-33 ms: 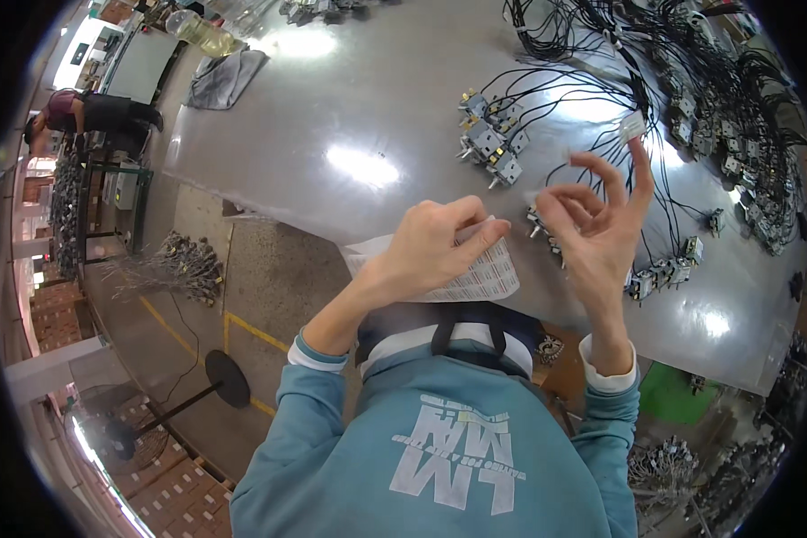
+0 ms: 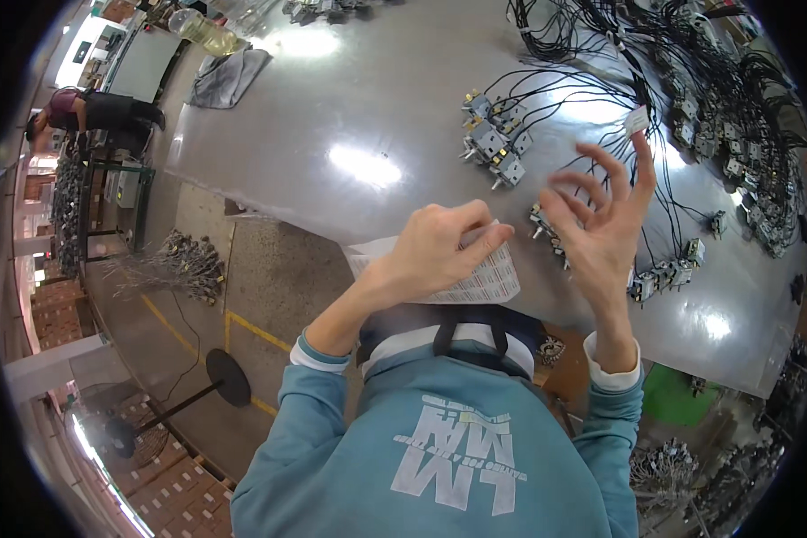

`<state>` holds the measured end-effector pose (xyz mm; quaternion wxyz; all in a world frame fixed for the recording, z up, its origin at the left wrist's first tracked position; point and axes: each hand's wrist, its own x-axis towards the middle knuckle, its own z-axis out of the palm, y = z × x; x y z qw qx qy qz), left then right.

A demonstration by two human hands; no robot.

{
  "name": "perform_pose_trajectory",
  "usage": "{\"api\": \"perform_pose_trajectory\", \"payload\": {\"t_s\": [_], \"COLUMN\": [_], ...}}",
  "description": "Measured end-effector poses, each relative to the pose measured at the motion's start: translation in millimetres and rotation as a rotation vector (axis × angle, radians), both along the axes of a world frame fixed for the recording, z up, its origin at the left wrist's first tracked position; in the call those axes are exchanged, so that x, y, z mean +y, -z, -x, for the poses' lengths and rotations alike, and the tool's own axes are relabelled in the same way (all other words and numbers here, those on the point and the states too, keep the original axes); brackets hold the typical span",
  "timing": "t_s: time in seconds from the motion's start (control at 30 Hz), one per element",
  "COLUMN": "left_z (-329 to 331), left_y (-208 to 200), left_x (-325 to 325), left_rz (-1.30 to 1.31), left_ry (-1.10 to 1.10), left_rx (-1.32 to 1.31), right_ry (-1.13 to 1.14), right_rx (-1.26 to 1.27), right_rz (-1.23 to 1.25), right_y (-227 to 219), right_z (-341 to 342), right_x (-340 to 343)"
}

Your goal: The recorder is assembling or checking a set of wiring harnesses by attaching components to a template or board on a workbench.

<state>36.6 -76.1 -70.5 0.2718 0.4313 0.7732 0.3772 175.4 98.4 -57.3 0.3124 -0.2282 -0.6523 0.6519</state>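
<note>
My left hand [image 2: 435,254] is closed on a white sheet of printed labels [image 2: 484,280], thumb and fingers pinched near its upper edge. The sheet hangs at the table's near edge, in front of my waist. To its right, my right hand [image 2: 601,220] is raised with fingers apart and thumb and index finger bent. A small white label [image 2: 637,119] shows at the tip of its outermost finger and seems stuck there. Beneath and beside this hand lie metal connector units [image 2: 668,276] on black wires. Another cluster of metal units [image 2: 495,142] lies farther off.
The grey table [image 2: 296,152] stretches ahead. A large black wire bundle [image 2: 637,63] with many metal units covers its right side. A grey cloth [image 2: 229,79] and a bottle of yellowish liquid [image 2: 208,32] stand far left. A fan [image 2: 228,378] is on the floor; a person [image 2: 90,112] works beyond.
My right hand's bent fingers have spread slightly, and its thumb and index finger have shifted a little. The left hand and the label sheet stay practically where they were.
</note>
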Motion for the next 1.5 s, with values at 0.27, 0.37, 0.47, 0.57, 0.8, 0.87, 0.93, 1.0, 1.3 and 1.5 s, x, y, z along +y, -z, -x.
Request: {"api": "perform_pose_trajectory", "payload": {"t_s": [0.27,0.37,0.47,0.57,0.8,0.87,0.93,1.0,1.3,1.5], "left_z": [-9.3,-7.2,-3.5,-1.1,-0.8,-0.6,-0.4,-0.9,5.0,1.6], "left_y": [14.1,11.7,15.7,18.6,18.1,18.4,18.4,17.8,11.0,10.0], "left_x": [-2.3,-6.6,-11.8,-12.3,-14.9,-13.0,-10.3,-7.8,-12.1,-2.7], "left_rz": [-0.105,-0.072,-0.069,-0.080,-0.179,-0.178,-0.169,-0.185,-0.126,-0.120], "left_ry": [0.078,0.071,0.059,0.052,0.057,0.075,0.080,0.117,0.183,0.227], "left_rx": [0.029,0.016,0.020,0.032,0.083,0.091,0.103,0.077,0.138,-0.011], "right_ry": [-0.174,-0.195,-0.209,-0.215,-0.133,-0.127,-0.148,-0.140,-0.255,-0.241], "right_rx": [-0.217,-0.260,-0.228,-0.211,-0.197,-0.195,-0.194,-0.199,-0.038,-0.166], "right_rz": [-0.671,-0.769,-0.853,-0.896,-0.916,-0.926,-0.902,-0.931,-0.825,-0.349], "right_y": [31.9,42.0,38.9,41.2,45.2,52.9,54.3,56.1,12.3,-27.7], "right_z": [49.2,66.2,70.4,68.0,68.2,69.6,71.3,72.9,42.3,-38.1], "right_x": [37.6,40.4,35.7,30.9,4.4,3.8,3.9,4.5,22.4,56.7]}}
